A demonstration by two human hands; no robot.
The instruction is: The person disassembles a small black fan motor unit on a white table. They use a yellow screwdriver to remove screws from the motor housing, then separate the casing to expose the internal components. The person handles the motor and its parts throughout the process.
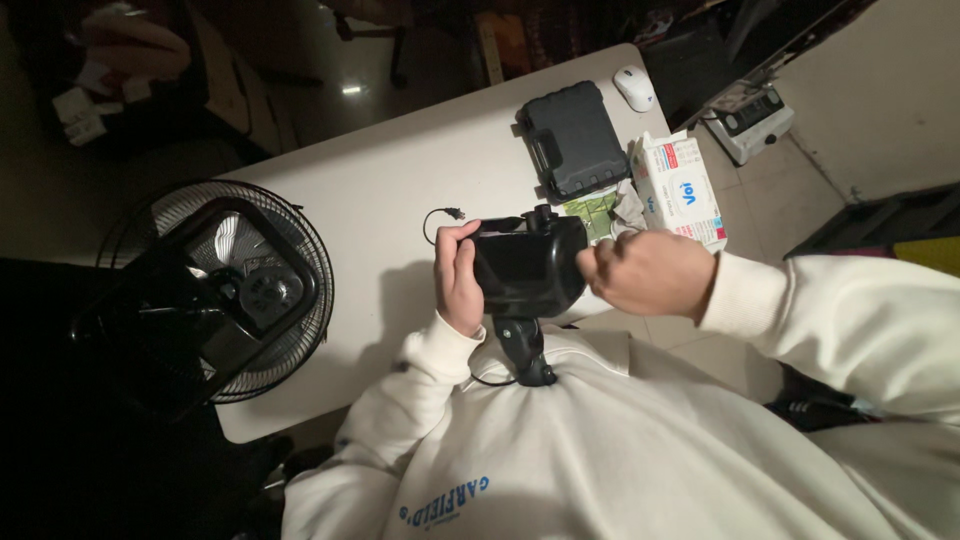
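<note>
Gripping a black camera (528,268) over the white table (380,190), my left hand (458,275) wraps its side; my right hand (650,272) is fisted at its other end, fingers hidden. A white-and-red box (680,187) lies beside a black case (572,138).

Cream-white sweatshirt, long sleeves with ribbed cuffs, blue curved lettering across the chest, bare fingers (452,262)

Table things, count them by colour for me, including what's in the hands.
Black: 2, the device held by the left hand and right hand, and the hard case
White: 2, the mouse and the tissue box
Green: 1, the packet
Total: 5
</note>
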